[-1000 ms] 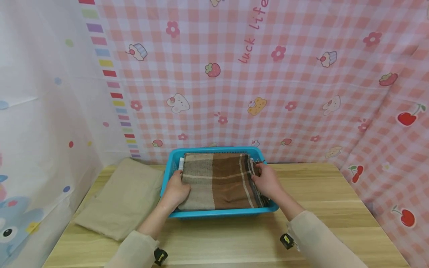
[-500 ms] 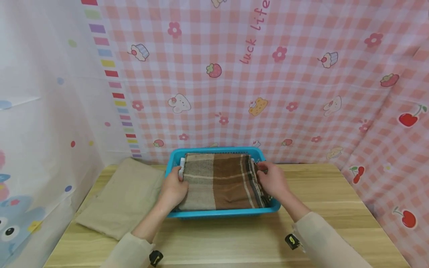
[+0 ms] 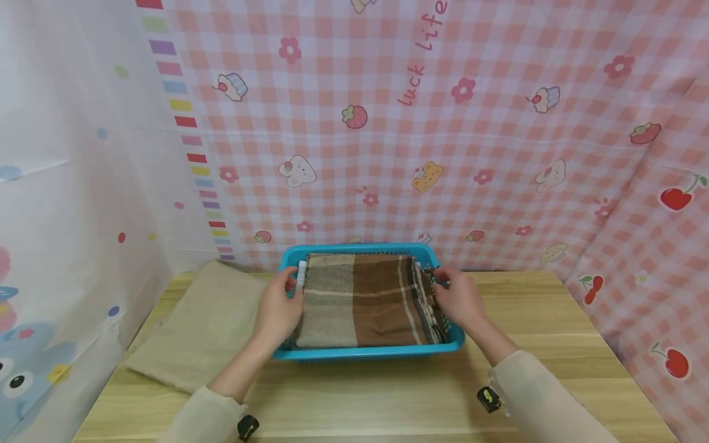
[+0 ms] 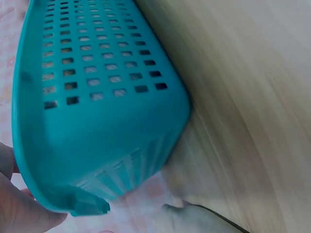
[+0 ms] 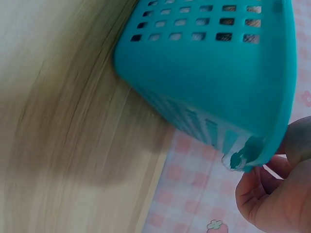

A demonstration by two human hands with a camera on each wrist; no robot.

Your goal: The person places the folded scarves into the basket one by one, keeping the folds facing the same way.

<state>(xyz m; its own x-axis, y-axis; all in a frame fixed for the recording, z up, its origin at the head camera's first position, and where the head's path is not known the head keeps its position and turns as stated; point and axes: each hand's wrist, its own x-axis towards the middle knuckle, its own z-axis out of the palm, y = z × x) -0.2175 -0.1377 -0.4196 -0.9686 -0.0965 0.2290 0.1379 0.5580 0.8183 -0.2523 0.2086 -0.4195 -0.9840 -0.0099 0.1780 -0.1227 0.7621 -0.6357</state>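
Note:
A blue plastic basket stands on the table with a folded plaid cloth in brown, grey and cream lying in it. My left hand is at the basket's left end, thumb and index finger apart, off the cloth's grey side. The left wrist view shows its fingers right at the basket rim. My right hand is at the right end beside the cloth's fringe, fingers bent; in the right wrist view the fingers lie close under the rim's end. I cannot tell whether they grip it.
A folded beige cloth lies left of the basket on the wooden table. Behind stands a pink checked curtain, close to the basket's far side. A white slip shows between cloth and basket wall.
Both hands have moved outward off the plaid cloth's sides, the left hand to the left and the right hand to the right. The cloth stays in the basket, its right side slightly more spread.

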